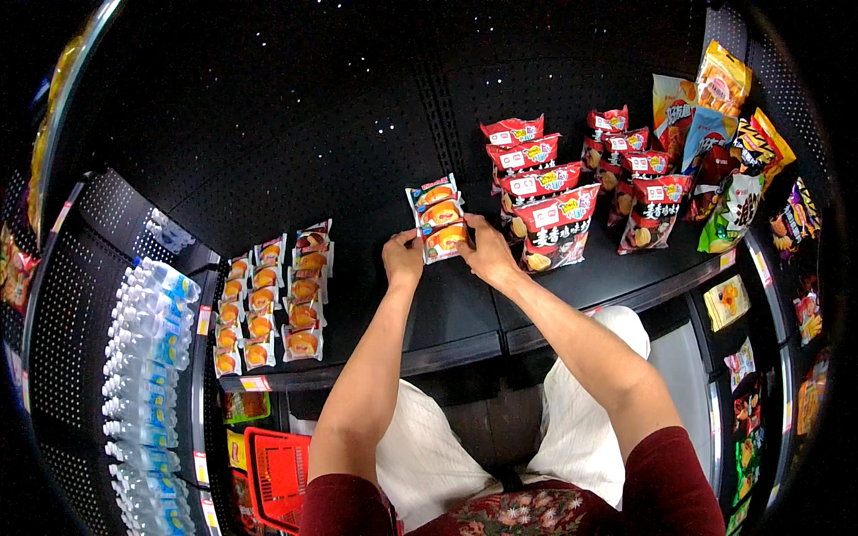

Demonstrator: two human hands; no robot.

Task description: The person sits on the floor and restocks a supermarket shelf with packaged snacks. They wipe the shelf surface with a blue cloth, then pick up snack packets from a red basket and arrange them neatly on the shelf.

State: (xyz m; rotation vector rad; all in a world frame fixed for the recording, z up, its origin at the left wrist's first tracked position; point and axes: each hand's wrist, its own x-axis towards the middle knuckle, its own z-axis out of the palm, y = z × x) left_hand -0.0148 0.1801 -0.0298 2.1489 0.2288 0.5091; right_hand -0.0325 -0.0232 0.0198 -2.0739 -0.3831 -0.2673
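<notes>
Three packaged round cakes stand one behind another on the black shelf (375,335), the front one (444,242) nearest me. My left hand (403,261) presses its fingers against the left side of this short row. On the other side, my right hand (491,253) has its thumb and fingers at the front packet's right edge. Between them the two hands hold the front packet; my fingertips are partly hidden. Just right of my right hand, red snack bags (556,228) stand upright in a row.
Several rows of packaged cakes (261,326) stand at the left. More red bags (655,214) and mixed snack bags (734,208) are at the right. Water bottles (157,375) fill the left side shelf. A red plastic basket (278,476) is below the shelf, and a raised lip (442,355) runs along its front.
</notes>
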